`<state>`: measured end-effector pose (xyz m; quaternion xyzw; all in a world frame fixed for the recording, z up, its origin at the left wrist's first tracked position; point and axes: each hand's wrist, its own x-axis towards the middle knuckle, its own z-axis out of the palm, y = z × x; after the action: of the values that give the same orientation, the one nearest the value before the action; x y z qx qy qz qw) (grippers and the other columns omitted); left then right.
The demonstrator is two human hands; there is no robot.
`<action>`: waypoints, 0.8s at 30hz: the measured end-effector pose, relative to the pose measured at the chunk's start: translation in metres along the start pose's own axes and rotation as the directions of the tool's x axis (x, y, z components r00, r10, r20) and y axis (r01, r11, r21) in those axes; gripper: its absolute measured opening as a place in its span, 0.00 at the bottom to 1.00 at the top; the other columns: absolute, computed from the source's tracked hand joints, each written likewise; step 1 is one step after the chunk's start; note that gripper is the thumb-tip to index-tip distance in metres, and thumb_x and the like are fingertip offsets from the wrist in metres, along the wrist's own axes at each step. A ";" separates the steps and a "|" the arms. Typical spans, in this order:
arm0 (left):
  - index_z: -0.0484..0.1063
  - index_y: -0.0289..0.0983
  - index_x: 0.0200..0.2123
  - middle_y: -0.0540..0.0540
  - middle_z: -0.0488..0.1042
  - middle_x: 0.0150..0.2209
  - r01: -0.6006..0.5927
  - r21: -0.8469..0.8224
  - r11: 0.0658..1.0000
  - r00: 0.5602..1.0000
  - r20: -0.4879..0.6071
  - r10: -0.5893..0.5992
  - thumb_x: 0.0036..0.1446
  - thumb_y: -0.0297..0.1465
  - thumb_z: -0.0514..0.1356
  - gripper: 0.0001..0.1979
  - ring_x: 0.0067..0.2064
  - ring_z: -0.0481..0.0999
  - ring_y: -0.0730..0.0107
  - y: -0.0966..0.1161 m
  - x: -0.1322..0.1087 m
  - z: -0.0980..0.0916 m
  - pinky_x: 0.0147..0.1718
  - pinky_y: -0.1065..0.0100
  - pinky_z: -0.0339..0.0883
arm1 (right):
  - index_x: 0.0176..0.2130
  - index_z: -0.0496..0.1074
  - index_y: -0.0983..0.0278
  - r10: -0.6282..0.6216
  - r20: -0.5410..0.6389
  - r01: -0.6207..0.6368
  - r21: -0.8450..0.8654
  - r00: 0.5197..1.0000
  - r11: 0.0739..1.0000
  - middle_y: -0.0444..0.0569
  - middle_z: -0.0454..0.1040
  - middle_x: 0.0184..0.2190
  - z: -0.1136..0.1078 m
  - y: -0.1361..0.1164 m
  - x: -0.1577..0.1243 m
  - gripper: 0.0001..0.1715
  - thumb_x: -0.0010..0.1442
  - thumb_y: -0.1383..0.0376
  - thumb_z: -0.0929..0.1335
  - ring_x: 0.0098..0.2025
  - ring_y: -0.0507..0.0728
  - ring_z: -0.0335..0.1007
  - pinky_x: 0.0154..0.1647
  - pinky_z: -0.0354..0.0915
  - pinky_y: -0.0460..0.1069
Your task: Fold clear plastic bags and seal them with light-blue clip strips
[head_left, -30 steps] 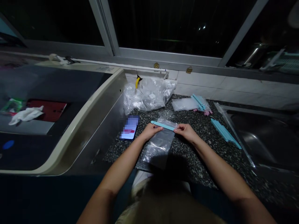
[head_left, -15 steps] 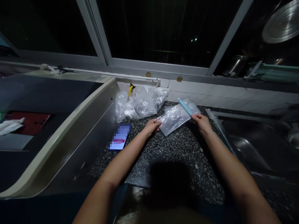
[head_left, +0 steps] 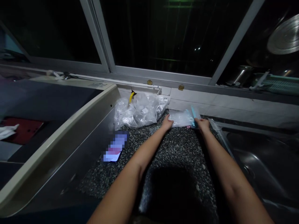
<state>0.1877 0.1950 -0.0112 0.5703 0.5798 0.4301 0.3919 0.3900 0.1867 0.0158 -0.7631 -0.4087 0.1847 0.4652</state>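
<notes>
Both arms reach far across a speckled dark countertop (head_left: 177, 155). A clear plastic zip bag (head_left: 181, 118) with a light blue sealing strip (head_left: 193, 115) lies at the counter's back, near the tiled wall. My left hand (head_left: 167, 122) presses on the bag's left end with fingers closed on it. My right hand (head_left: 202, 124) grips the bag's right end beside the blue strip. The bag rests on a pile of similar bags.
A heap of crumpled clear plastic bags (head_left: 137, 110) lies left of the hands. A phone (head_left: 114, 150) lies on the counter's left. A steel sink (head_left: 261, 161) is at the right, a cream-rimmed appliance (head_left: 58, 133) at the left. Dark windows stand behind.
Both hands carried the bag from in front of me to the back of the counter and laid it down there. The camera view tilted upward.
</notes>
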 end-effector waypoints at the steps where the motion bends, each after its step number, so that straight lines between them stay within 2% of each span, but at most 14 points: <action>1: 0.60 0.30 0.54 0.45 0.73 0.31 0.005 0.036 0.999 1.000 0.012 -0.005 0.47 0.25 0.58 0.28 0.32 0.73 0.69 0.000 0.000 -0.002 0.37 0.67 0.66 | 0.14 0.61 0.64 0.002 -0.005 -0.002 -0.037 1.000 0.999 0.39 0.56 0.11 -0.001 -0.001 0.001 0.14 0.39 0.62 0.69 0.19 0.51 0.55 0.21 0.51 0.46; 3: 0.63 0.29 0.52 0.44 0.73 0.33 -0.006 0.102 0.995 1.000 0.031 0.003 0.47 0.25 0.58 0.26 0.34 0.73 0.67 0.002 -0.003 -0.010 0.39 0.67 0.65 | 0.17 0.65 0.65 0.012 -0.025 -0.014 -0.096 1.000 0.995 0.43 0.61 0.14 -0.007 -0.003 0.001 0.11 0.39 0.61 0.70 0.22 0.54 0.59 0.24 0.53 0.47; 5: 0.67 0.31 0.47 0.44 0.73 0.34 -0.041 0.145 0.989 0.999 0.038 0.036 0.47 0.25 0.58 0.21 0.37 0.72 0.67 0.004 -0.010 -0.023 0.42 0.67 0.64 | 0.27 0.70 0.66 -0.019 -0.097 0.004 -0.151 0.995 0.988 0.47 0.68 0.21 -0.012 -0.007 -0.002 0.13 0.43 0.59 0.68 0.27 0.57 0.63 0.29 0.56 0.49; 7: 0.71 0.34 0.42 0.44 0.73 0.35 -0.135 0.217 0.967 0.991 0.050 0.127 0.49 0.26 0.57 0.15 0.40 0.71 0.66 0.005 -0.020 -0.042 0.44 0.66 0.62 | 0.38 0.70 0.67 -0.177 -0.162 0.136 -0.236 0.971 0.962 0.51 0.71 0.28 -0.013 -0.012 -0.009 0.18 0.47 0.59 0.66 0.33 0.58 0.65 0.33 0.57 0.50; 8: 0.71 0.35 0.40 0.44 0.73 0.36 -0.217 0.286 0.933 0.976 0.066 0.207 0.50 0.27 0.56 0.13 0.41 0.71 0.65 0.006 -0.025 -0.051 0.44 0.66 0.62 | 0.41 0.69 0.67 -0.295 -0.150 0.245 -0.282 0.944 0.927 0.52 0.72 0.31 -0.009 -0.016 -0.015 0.19 0.49 0.59 0.64 0.34 0.58 0.66 0.34 0.58 0.50; 9: 0.72 0.35 0.39 0.43 0.72 0.37 -0.284 0.354 0.891 0.958 0.077 0.275 0.51 0.27 0.54 0.12 0.41 0.70 0.64 0.005 -0.030 -0.062 0.44 0.66 0.62 | 0.42 0.69 0.67 -0.418 -0.098 0.370 -0.319 0.903 0.873 0.52 0.72 0.32 -0.003 -0.020 -0.022 0.19 0.51 0.60 0.63 0.35 0.58 0.66 0.35 0.58 0.50; 11: 0.72 0.36 0.38 0.42 0.71 0.38 -0.350 0.481 0.803 0.932 0.090 0.352 0.53 0.28 0.52 0.11 0.42 0.70 0.63 0.004 -0.041 -0.082 0.42 0.65 0.63 | 0.39 0.70 0.67 -0.605 0.102 0.603 -0.315 0.789 0.733 0.52 0.72 0.32 0.017 -0.030 -0.043 0.15 0.53 0.62 0.62 0.35 0.58 0.66 0.35 0.58 0.49; 13: 0.71 0.36 0.38 0.41 0.70 0.39 -0.340 0.605 0.720 0.928 0.091 0.362 0.54 0.30 0.51 0.12 0.42 0.70 0.61 0.000 -0.051 -0.102 0.41 0.64 0.63 | 0.37 0.71 0.66 -0.696 0.282 0.750 -0.269 0.661 0.604 0.52 0.72 0.32 0.045 -0.042 -0.070 0.13 0.55 0.62 0.61 0.35 0.57 0.66 0.35 0.58 0.48; 15: 0.71 0.36 0.39 0.39 0.69 0.40 -0.330 0.713 0.618 0.926 0.116 0.360 0.55 0.30 0.50 0.12 0.43 0.69 0.59 -0.004 -0.060 -0.120 0.41 0.62 0.62 | 0.38 0.70 0.64 -0.732 0.401 0.834 -0.255 0.551 0.489 0.52 0.72 0.33 0.074 -0.055 -0.099 0.12 0.56 0.62 0.62 0.37 0.57 0.65 0.35 0.58 0.48; 16: 0.70 0.35 0.39 0.38 0.68 0.40 -0.328 0.755 0.568 0.925 0.133 0.357 0.55 0.30 0.50 0.12 0.44 0.68 0.58 -0.007 -0.065 -0.128 0.41 0.61 0.61 | 0.40 0.69 0.64 -0.732 0.439 0.854 -0.273 0.521 0.443 0.53 0.71 0.35 0.087 -0.062 -0.112 0.13 0.56 0.61 0.63 0.39 0.58 0.64 0.36 0.58 0.49; 19: 0.68 0.34 0.42 0.36 0.67 0.41 -0.303 0.835 0.459 0.929 0.153 0.336 0.54 0.30 0.52 0.13 0.45 0.66 0.55 -0.015 -0.075 -0.151 0.42 0.60 0.60 | 0.46 0.66 0.65 -0.713 0.521 0.879 -0.356 0.469 0.318 0.57 0.68 0.41 0.115 -0.081 -0.139 0.19 0.55 0.61 0.65 0.42 0.60 0.62 0.36 0.56 0.50; 22: 0.66 0.32 0.46 0.35 0.67 0.42 -0.240 0.892 0.384 0.940 0.114 0.322 0.53 0.30 0.53 0.16 0.46 0.66 0.54 -0.023 -0.083 -0.169 0.41 0.60 0.59 | 0.42 0.69 0.66 -0.701 0.575 0.896 -0.379 0.423 0.230 0.58 0.68 0.39 0.126 -0.095 -0.146 0.13 0.57 0.66 0.62 0.41 0.60 0.61 0.35 0.54 0.50; 24: 0.64 0.31 0.48 0.36 0.67 0.42 -0.212 0.913 0.350 0.939 0.092 0.331 0.53 0.29 0.53 0.18 0.45 0.66 0.55 -0.028 -0.085 -0.177 0.40 0.62 0.59 | 0.39 0.71 0.67 -0.703 0.572 0.895 -0.387 0.423 0.223 0.58 0.69 0.37 0.126 -0.101 -0.145 0.13 0.58 0.68 0.59 0.40 0.59 0.61 0.34 0.53 0.50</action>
<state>0.0147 0.1020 0.0168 0.7540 0.6368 0.1321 -0.0927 0.1747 0.1651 0.0257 -0.5101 -0.8390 -0.1341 0.1337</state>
